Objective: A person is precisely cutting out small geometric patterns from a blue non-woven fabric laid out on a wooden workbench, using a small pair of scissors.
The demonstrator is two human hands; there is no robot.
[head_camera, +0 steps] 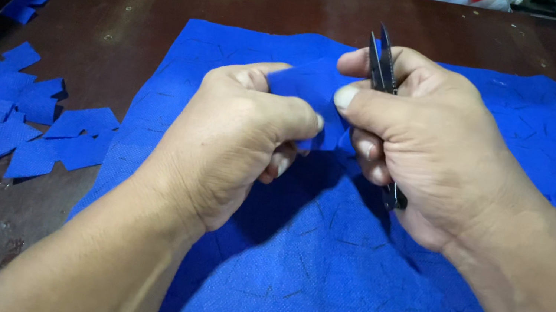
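Brown table [168, 2] w/ big blue fabric sheet [523, 129] lying under both hands. Cut blue pieces [4, 125] piling well left of left hand [234, 149], which is pinching small blue piece [308, 86]. Right hand [423, 143] is gripping black snips [383, 68], thumb touching piece.

Your two forearms come into view from the bottom edge, both bare, with no sleeves showing up to where the picture cuts them off. Your left hand [238, 146] and right hand [420, 138] wear no gloves. Your fingernails are short and pale; no rings or watch can be made out, though the wrists are dimly lit.
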